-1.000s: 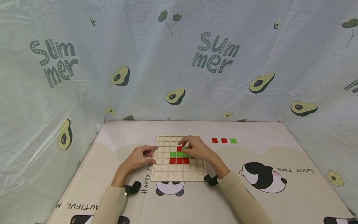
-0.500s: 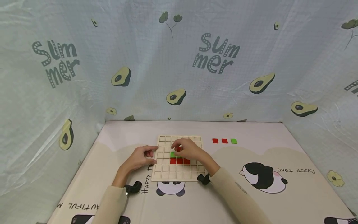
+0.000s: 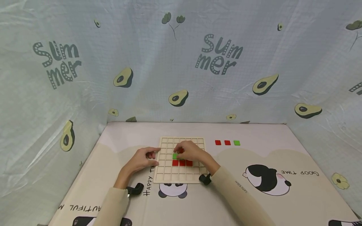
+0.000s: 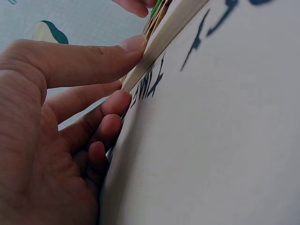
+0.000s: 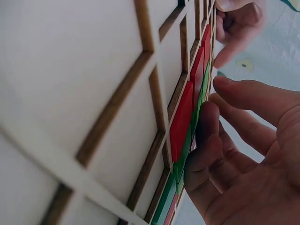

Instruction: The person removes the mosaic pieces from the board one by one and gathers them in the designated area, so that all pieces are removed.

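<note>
Left grip (image 3: 140, 159) spreads, pinching nothing, against the edge of the board (image 3: 167, 170); right grip (image 3: 191, 151) curls over tiles (image 3: 175, 163) on it (holding one, I cannot tell), where a careless brush could knock neighbours loose

The board (image 3: 167, 178) is lying on the tabletop (image 3: 282, 138), near the middle of the frame and a bit low. A row of three tiles (image 3: 182, 163) is sitting in its squares, and another tile (image 3: 175, 156) is sitting just above the row's left end. The left hand (image 3: 142, 159) is touching the board's left edge. The right hand (image 3: 190, 151) is covering some squares above the row. Three loose tiles (image 3: 227, 142) are lying side by side on the tabletop, right of the board's top part. A cloth wall (image 3: 147, 106) is standing behind everything.
</note>
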The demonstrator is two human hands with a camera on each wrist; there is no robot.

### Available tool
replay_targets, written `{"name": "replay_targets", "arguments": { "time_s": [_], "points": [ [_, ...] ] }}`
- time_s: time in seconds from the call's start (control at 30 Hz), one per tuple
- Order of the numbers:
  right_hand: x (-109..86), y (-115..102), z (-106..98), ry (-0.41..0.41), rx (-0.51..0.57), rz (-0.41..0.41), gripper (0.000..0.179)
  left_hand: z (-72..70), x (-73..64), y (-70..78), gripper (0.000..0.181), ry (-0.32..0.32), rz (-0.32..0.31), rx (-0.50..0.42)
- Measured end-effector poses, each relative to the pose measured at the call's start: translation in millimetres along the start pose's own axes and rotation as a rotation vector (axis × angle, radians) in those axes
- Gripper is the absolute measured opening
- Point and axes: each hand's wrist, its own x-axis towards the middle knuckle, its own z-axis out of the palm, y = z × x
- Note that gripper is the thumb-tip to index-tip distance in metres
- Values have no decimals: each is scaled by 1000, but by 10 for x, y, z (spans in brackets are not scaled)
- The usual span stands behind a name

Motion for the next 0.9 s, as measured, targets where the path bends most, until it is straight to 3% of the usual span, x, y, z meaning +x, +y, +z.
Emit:
{"name": "replay_targets", "arguments": {
  "time_s": [0.9],
  "points": [
    [60,-4,11,-41,-30,-2,14,7,-6,-2,64,3,6,-11]
  ]
}}
